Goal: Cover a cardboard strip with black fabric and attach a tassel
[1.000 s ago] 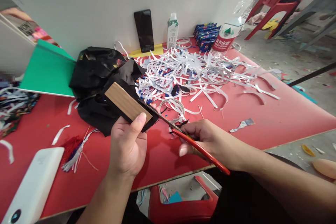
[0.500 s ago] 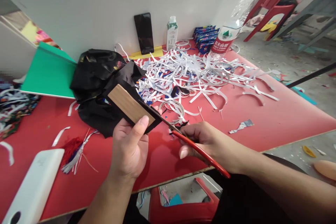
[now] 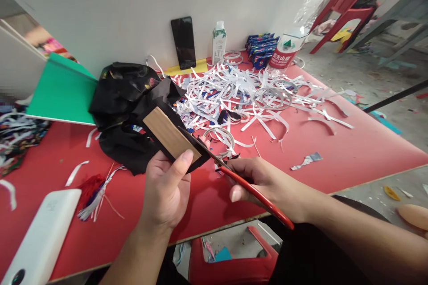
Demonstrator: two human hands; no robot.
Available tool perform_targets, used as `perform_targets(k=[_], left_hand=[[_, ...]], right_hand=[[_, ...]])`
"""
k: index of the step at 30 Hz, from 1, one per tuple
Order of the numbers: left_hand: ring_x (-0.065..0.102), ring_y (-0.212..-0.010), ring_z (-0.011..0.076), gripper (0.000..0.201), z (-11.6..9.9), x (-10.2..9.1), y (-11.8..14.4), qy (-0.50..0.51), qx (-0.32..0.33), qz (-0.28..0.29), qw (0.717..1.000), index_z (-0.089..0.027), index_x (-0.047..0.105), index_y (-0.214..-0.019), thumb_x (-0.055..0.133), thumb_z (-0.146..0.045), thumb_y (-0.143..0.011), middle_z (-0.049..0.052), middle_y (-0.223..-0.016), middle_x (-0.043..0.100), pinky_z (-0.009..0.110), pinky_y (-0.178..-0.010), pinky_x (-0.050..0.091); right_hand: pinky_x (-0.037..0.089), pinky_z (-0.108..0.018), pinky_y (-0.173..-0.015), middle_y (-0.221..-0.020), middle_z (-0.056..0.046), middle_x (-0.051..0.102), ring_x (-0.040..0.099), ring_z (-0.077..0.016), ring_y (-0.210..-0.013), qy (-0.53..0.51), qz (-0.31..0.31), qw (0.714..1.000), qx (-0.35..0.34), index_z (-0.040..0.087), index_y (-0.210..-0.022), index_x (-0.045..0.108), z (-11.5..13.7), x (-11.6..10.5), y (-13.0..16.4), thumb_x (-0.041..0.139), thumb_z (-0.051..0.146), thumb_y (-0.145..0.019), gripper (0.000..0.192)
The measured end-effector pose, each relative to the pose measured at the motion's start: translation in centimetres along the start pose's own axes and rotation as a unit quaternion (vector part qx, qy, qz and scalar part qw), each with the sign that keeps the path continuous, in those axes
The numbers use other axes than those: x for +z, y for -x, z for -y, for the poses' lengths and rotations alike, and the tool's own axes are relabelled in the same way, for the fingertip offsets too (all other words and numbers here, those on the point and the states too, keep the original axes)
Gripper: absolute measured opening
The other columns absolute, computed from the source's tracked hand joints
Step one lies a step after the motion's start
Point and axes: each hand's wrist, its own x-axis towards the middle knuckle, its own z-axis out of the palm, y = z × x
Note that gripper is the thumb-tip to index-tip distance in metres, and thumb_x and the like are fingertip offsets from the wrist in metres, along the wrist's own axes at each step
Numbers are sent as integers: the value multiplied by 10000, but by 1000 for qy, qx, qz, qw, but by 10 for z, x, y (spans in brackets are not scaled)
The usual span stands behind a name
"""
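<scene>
A tan cardboard strip (image 3: pixel 169 133) lies on a piece of black fabric (image 3: pixel 200 162), and my left hand (image 3: pixel 170 187) pinches both, thumb on the strip's lower end. My right hand (image 3: pixel 259 182) is closed on red-handled scissors (image 3: pixel 254 196). Their blades lie along the right edge of the black fabric, close beside the strip; part of the blades is hidden by the fabric. The rest of the black fabric (image 3: pixel 123 93) is bunched on the table to the upper left, with a patterned patch on it.
White paper strips and rings (image 3: pixel 230 89) are heaped on the red table (image 3: pixel 310 187). Behind stand a phone (image 3: pixel 183 42), a small white bottle (image 3: pixel 219 44), blue packets (image 3: pixel 262 49) and a water bottle (image 3: pixel 287 44). At left are a green board (image 3: pixel 60 91), tassels (image 3: pixel 95 196) and a white device (image 3: pixel 47 231).
My left hand with the strip and fabric has shifted slightly right and down, further into the scissors. The scissor blades now lie further along the fabric's edge. My right hand has barely moved.
</scene>
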Motion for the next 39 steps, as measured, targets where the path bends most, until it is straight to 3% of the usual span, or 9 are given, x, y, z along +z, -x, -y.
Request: perform_targets(k=[6, 14, 23, 33, 39], left_hand=[[824, -978, 145, 228, -1, 0, 1, 21, -7, 15, 1000, -249, 875, -1060, 829, -129, -870, -2, -1009, 873, 204, -923, 658], [819, -954, 159, 116, 1, -1, 3, -2, -9, 18, 1000, -222, 877, -947, 843, -161, -854, 31, -986, 869, 238, -953, 654], [818, -972, 174, 127, 2, -1, 3, -13, -17, 17, 1000, -226, 878, -972, 843, -182, -858, 42, -1017, 869, 251, -942, 657], [789, -869, 158, 109, 3, 1, 5, -19, -43, 17, 999, -226, 873, -911, 899, -231, -805, 32, -902, 841, 237, -856, 651], [790, -865, 165, 161, 3, 3, 7, -22, -53, 13, 998, -217, 878, -925, 926, -258, -776, 44, -915, 846, 244, -864, 652]], right_hand=[[234, -238, -493, -672, 78, 368, 275, -82, -593, -22, -7, 1000, 19, 174, -848, 610, -2, 2, -1, 863, 662, -815, 551], [237, -231, -499, -706, 72, 363, 274, -88, -619, -10, 2, 1000, -28, 187, -841, 554, -3, 0, -1, 790, 768, -824, 627], [218, -222, -461, -615, 88, 370, 271, -65, -544, -46, -23, 999, 8, 183, -768, 588, -2, 4, -2, 897, 651, -780, 561], [259, -251, -538, -730, 63, 434, 312, -100, -656, -4, -6, 999, -42, 179, -823, 562, -4, 0, 0, 798, 848, -730, 716], [241, -245, -513, -663, 78, 401, 288, -88, -613, -38, -7, 999, -31, 191, -755, 533, -4, 2, -3, 861, 732, -772, 633]])
